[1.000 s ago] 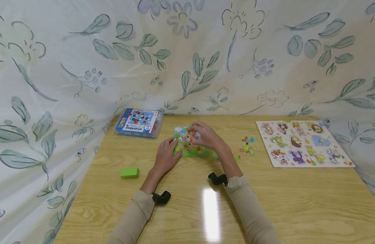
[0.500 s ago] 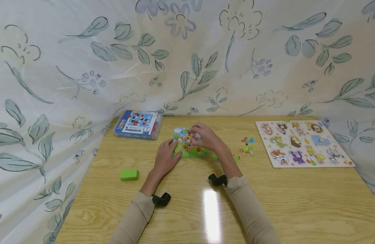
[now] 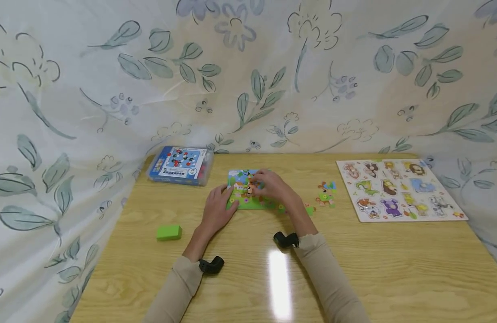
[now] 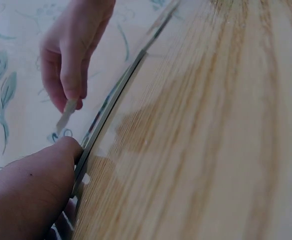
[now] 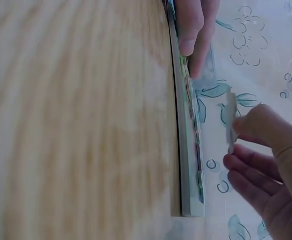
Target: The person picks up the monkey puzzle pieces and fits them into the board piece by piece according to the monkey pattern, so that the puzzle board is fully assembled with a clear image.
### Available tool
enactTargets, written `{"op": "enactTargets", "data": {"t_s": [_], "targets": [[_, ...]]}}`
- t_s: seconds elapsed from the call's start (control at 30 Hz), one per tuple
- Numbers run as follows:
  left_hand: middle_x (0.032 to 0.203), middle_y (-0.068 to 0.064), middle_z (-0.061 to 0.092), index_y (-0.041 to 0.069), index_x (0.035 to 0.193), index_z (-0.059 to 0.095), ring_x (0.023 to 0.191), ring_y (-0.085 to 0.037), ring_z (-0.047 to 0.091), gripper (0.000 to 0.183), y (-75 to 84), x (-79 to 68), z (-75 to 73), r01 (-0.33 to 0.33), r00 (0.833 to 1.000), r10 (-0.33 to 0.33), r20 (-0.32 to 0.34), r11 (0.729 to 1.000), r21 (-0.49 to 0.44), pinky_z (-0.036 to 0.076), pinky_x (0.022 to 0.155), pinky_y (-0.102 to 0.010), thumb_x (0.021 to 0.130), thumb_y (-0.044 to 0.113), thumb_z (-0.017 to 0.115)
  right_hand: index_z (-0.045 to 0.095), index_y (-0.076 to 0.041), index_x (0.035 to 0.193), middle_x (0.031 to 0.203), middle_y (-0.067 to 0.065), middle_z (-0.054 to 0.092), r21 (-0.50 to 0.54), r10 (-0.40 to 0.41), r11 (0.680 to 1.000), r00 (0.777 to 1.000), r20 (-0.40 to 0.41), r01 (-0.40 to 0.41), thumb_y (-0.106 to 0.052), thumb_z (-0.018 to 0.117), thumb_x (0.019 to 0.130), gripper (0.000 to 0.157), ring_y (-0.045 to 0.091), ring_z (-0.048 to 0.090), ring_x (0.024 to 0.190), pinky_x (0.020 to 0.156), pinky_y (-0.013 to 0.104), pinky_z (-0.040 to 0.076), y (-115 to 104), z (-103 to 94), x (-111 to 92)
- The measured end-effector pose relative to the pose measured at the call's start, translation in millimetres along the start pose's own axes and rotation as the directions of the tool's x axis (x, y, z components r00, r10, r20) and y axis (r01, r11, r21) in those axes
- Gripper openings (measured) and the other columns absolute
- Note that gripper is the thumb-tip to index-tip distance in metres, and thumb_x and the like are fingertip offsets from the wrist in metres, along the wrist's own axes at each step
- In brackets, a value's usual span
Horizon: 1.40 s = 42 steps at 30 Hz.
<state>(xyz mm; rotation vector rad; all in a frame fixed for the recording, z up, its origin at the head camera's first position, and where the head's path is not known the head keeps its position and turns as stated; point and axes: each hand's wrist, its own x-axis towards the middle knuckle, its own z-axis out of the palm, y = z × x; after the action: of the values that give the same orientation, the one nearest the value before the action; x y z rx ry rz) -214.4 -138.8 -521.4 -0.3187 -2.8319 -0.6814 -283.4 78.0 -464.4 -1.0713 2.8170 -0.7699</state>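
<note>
A colourful jigsaw puzzle in a thin flat board lies near the back of the table, showing a house and green grass. My left hand rests at its left side, fingertips on the edge and thumb by the front corner. Above the puzzle my right hand pinches a puzzle piece between thumb and fingers. The right wrist view shows that piece edge-on, apart from the board. In the left wrist view the left thumb touches the board's edge. The right hand covers part of the picture.
Loose puzzle pieces lie to the right of the board, with a green piece closer in. A clear-lidded blue box stands at back left. A green block sits at left, and an animal peg board at right.
The right hand has shifted a little with the piece in its fingers, and more of the puzzle's upper part shows. The left hand stays at the board's left side.
</note>
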Motion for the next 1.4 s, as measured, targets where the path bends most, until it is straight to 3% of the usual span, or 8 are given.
{"op": "enactTargets", "data": {"t_s": [0.27,0.6,1.07,1.4], "targets": [[0.144,-0.017,0.045,0.013,0.144,0.048,0.133,-0.037,0.041,0.054,-0.4,0.8,-1.3,-0.007,1.0,0.007,-0.009,1.0,-0.001,0.033,0.111,-0.053,0.096,0.037,0.055,0.071,-0.007,0.114,0.127,0.017,0.061,-0.006,0.013,1.0,0.998,0.057,-0.013,-0.02,0.064,0.093,0.026,0.03,0.061,0.109,0.09,0.042,0.053,-2,2.0,2],[0.145,-0.017,0.043,0.013,0.145,0.047,0.134,-0.036,0.039,0.055,-0.2,1.2,-2.2,-0.001,1.0,0.001,0.004,1.0,-0.006,0.033,0.111,-0.054,0.097,0.039,0.055,0.071,-0.006,0.113,0.11,0.012,0.064,-0.019,-0.005,1.0,0.999,0.046,0.006,-0.018,0.063,0.093,0.024,0.024,0.059,0.096,0.082,0.038,0.052,0,6.6,1],[0.145,-0.017,0.044,0.013,0.144,0.048,0.134,-0.036,0.04,0.054,0.7,0.5,-3.1,0.0,1.0,0.0,-0.002,1.0,-0.011,0.032,0.112,-0.052,0.096,0.038,0.055,0.07,-0.005,0.116,0.116,0.015,0.062,-0.007,-0.001,1.0,0.999,0.044,0.001,-0.016,0.064,0.092,0.027,0.025,0.06,0.099,0.082,0.038,0.052,1,9.2,1],[0.145,-0.016,0.043,0.014,0.145,0.047,0.134,-0.035,0.04,0.054,-1.3,-0.1,0.6,-0.001,1.0,0.001,0.007,1.0,-0.005,0.032,0.112,-0.053,0.097,0.038,0.054,0.072,-0.002,0.112,0.116,0.016,0.064,-0.048,-0.041,0.998,0.999,0.015,0.042,-0.015,0.065,0.092,0.025,0.028,0.06,0.104,0.084,0.038,0.053,0,13.0,1]]}}
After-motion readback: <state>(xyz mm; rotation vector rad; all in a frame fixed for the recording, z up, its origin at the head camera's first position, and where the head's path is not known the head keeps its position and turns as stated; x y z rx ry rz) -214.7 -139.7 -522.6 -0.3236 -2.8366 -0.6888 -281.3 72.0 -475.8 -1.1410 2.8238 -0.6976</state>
